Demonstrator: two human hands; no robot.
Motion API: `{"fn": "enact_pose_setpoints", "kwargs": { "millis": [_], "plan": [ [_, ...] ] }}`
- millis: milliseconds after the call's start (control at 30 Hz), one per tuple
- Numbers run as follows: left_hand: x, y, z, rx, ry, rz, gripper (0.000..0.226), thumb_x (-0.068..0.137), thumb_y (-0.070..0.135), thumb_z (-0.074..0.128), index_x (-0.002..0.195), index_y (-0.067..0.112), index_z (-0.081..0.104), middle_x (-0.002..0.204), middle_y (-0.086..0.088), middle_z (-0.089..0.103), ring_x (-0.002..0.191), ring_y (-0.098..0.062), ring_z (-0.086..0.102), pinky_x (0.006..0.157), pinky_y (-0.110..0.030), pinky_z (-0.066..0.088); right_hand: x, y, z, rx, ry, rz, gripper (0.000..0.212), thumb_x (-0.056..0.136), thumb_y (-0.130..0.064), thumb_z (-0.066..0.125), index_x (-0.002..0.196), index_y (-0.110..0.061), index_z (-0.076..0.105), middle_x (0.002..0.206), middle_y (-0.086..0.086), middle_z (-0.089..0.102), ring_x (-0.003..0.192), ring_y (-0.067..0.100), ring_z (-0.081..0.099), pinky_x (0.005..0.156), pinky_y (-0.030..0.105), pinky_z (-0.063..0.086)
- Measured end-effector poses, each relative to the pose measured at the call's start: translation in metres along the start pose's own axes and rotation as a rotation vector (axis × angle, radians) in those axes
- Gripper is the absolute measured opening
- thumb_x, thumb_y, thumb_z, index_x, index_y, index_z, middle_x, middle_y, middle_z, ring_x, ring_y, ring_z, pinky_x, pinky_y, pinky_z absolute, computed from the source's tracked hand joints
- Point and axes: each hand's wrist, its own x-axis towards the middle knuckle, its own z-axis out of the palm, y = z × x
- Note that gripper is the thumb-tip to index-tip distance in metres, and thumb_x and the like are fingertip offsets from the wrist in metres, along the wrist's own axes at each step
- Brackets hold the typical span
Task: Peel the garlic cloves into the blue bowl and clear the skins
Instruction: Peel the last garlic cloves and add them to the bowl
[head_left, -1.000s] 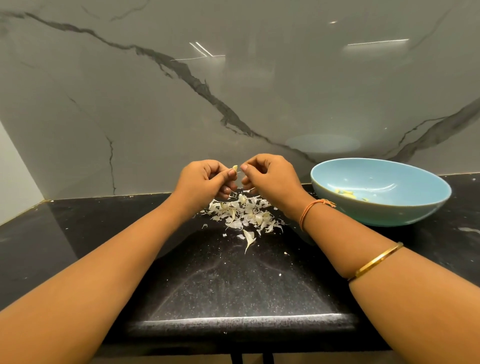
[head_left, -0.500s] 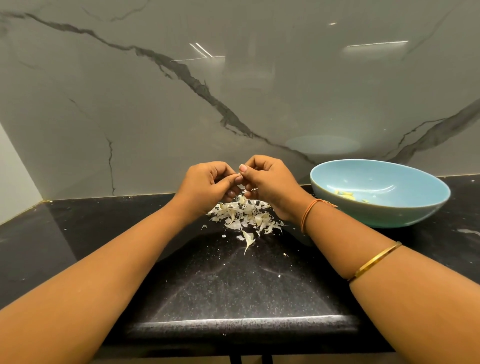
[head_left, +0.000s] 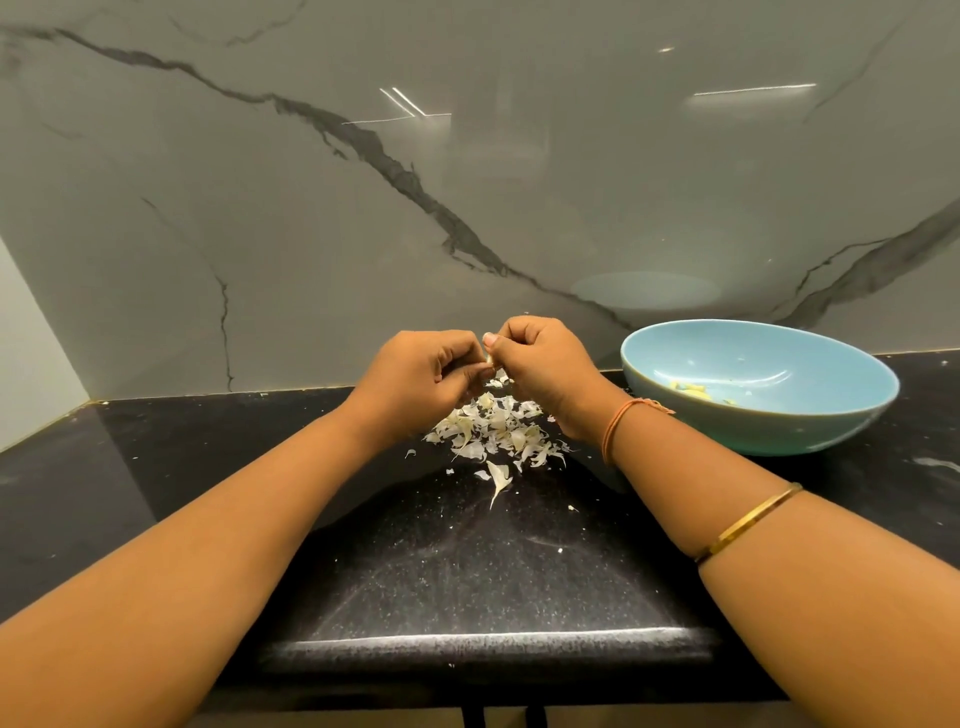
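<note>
Garlic clove, only a sliver of it visible, sits pinched between the fingertips of both hands, which meet just above the skins. The left hand curls round it and the right hand nips it with thumb and forefinger. The left should probably brace it while the right strips downward, so scraps drop onto the pile beneath. The bare clove then goes to the blue bowl beside the right wrist.
</note>
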Motion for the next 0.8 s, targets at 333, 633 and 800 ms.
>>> {"fn": "enact_pose_setpoints", "kwargs": {
  "millis": [333,633,800],
  "plan": [
    [0.0012,0.0012,-0.0019,0.170,0.067,0.111,0.018,0.084,0.023,0.058,0.075,0.009,0.065,0.059,0.009,0.057,0.050,-0.001,0.047,0.048,-0.022,0.037,-0.0018,-0.0023,0.0000,0.384,-0.071,0.358,0.032,0.086,-0.005,0.045,0.056,-0.013,0.039,0.052,0.000,0.029,0.041,0.010,0.022,0.037,0.020,0.020],
    [0.0011,0.0033,-0.0036,-0.223,0.118,-0.173,0.010,0.089,0.004,0.061,0.080,0.005,0.064,0.068,0.002,0.066,0.060,-0.011,0.060,0.063,-0.033,0.055,0.0003,0.0011,-0.0009,0.441,0.000,0.283,0.027,0.093,-0.014,0.056,0.067,-0.008,0.051,0.063,0.005,0.047,0.048,0.009,0.041,0.045,0.018,0.041],
    [0.0016,0.0021,-0.0030,-0.277,0.118,-0.236,0.018,0.090,0.004,0.060,0.076,0.016,0.062,0.068,0.003,0.066,0.058,-0.004,0.058,0.062,-0.026,0.054,0.0002,-0.0011,-0.0057,0.453,-0.017,0.154,0.013,0.087,0.008,0.053,0.091,-0.003,0.059,0.081,0.010,0.057,0.065,0.014,0.054,0.059,0.023,0.053]
  ]
}}
